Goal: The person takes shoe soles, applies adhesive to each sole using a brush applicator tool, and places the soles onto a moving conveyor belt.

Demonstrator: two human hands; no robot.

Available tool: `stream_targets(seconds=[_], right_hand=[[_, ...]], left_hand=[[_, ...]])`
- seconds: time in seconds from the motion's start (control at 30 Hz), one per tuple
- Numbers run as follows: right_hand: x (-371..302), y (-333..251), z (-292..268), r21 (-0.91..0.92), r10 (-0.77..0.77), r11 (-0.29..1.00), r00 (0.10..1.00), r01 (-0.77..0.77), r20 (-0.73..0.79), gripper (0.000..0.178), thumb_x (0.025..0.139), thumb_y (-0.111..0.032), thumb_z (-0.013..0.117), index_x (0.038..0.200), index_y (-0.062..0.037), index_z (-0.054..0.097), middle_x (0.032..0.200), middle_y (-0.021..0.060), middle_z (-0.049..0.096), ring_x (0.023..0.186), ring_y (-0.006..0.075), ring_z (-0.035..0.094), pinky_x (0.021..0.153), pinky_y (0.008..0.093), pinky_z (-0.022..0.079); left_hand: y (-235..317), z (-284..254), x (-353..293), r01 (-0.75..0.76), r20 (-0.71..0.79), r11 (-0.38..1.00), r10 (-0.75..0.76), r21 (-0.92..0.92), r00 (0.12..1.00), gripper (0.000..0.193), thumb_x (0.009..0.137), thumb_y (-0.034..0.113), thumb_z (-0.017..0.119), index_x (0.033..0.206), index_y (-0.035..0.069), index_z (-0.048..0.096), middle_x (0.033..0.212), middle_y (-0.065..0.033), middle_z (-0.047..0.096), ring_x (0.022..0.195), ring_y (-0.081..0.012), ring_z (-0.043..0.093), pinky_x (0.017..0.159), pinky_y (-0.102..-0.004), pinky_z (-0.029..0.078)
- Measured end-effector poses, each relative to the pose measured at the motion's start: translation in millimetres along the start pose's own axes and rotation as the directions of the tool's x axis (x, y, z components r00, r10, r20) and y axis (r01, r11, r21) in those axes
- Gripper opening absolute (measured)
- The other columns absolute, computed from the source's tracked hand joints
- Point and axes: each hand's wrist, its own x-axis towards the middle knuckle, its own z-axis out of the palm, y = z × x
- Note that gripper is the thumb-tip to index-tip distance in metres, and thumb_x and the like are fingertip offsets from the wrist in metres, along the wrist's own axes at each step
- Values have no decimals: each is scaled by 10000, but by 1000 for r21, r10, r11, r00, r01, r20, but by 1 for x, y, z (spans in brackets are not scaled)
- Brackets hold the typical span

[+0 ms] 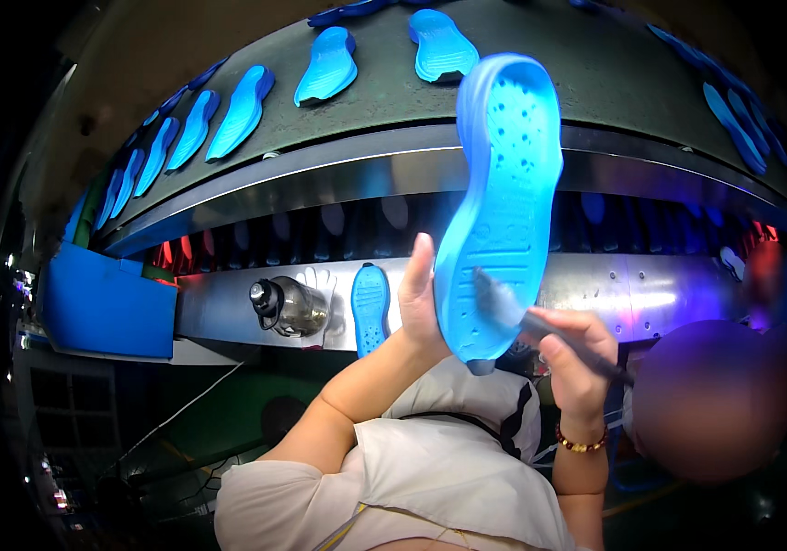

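A large bright blue shoe sole stands tilted upright before me, its hollowed side with holes and ribs facing me. My left hand grips it by its left edge near the lower end, thumb pointing up. A brush with pale bristles and a dark handle is held in my right hand, fingers closed round the handle. Its bristles touch or nearly touch the lower part of the inner face. Another blue sole lies on the metal ledge left of my left hand.
Beyond the metal ledge runs a dark green conveyor belt carrying several blue soles. A clear bottle with a black lid stands on the ledge, by a white glove. A blue bin is at left; another person is close at right.
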Motion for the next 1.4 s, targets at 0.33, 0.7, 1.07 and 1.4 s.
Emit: stream_targets(seconds=[0.33, 0.7, 1.07, 1.4], right_hand=[[11, -9, 6, -355, -161, 885, 913, 302, 376, 201, 663, 31, 646, 860, 42, 608, 871, 184, 634, 802, 225, 627, 750, 295, 481], [30, -24, -14, -485, -136, 815, 919, 316, 369, 204, 631, 12, 677, 829, 3, 631, 838, 139, 649, 791, 255, 636, 719, 315, 496], [35, -30, -25, -572, -41, 696, 819, 434, 572, 233, 673, 8, 659, 892, -70, 637, 921, 97, 648, 759, 224, 645, 657, 274, 515], [40, -29, -41, -586, 269, 723, 631, 367, 727, 166, 713, -66, 659, 876, -44, 633, 899, 111, 645, 829, 245, 630, 704, 286, 509]], left_hand=[[16, -3, 18, -6, 17, 975, 10, -223, 1000, 456, 885, 338, 388, 1142, -23, 497, 1071, -182, 576, 942, -278, 583, 867, -401, 445], [32, -4, 32, 100, 27, 986, -97, -134, 995, 483, 883, 329, 382, 1181, -44, 456, 1107, -205, 550, 976, -297, 571, 888, -413, 435], [40, -3, 37, 478, -119, 851, -463, 215, 878, 470, 793, 276, 546, 1131, -45, 484, 1028, -185, 562, 898, -249, 571, 807, -343, 455], [45, 8, 41, 708, -363, 568, -610, 418, 704, 481, 757, 353, 619, 1064, -8, 534, 975, -148, 561, 819, -189, 565, 676, -283, 472]])
